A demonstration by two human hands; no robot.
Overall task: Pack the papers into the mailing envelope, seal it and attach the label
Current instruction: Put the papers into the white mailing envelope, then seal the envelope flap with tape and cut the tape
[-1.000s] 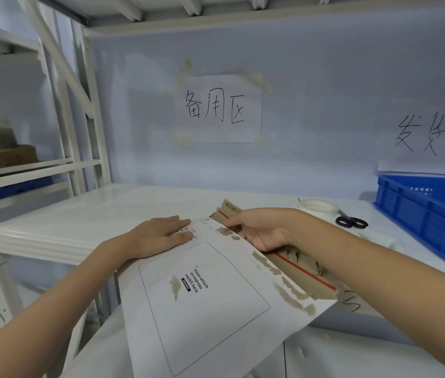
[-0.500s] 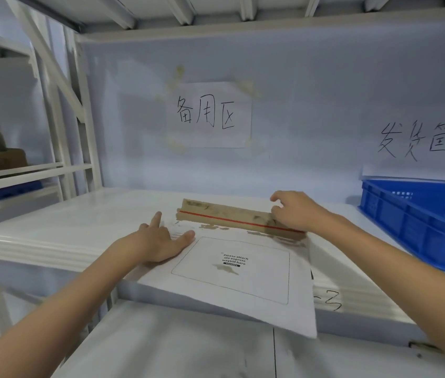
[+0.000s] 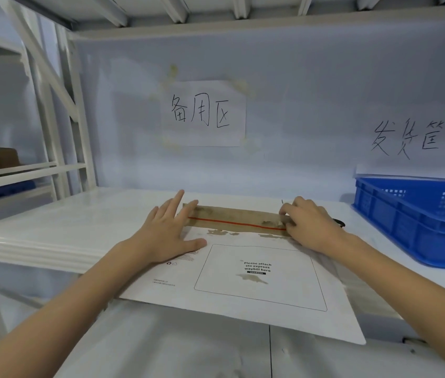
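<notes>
Mailing envelope [image 3: 243,285] lies flat on shelf [image 3: 65,222], near edge overhanging the front edge — flap [image 3: 236,221] toward the back wall. Left hand [image 3: 168,236] on its left corner, right hand [image 3: 308,225] at flap's right end. Crate [image 3: 418,222] at right.

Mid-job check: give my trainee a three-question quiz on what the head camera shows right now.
1. True or false: the envelope flap is folded down over the waybill box.
2. Which hand pinches the flap's end? A) left hand B) right hand
3. Fill in: the blue crate sits on the shelf to the envelope's ______.

Key: 1 false, the flap lies open, its red strip showing; 2 B, while the left lies flat on the envelope; 3 right.
</notes>
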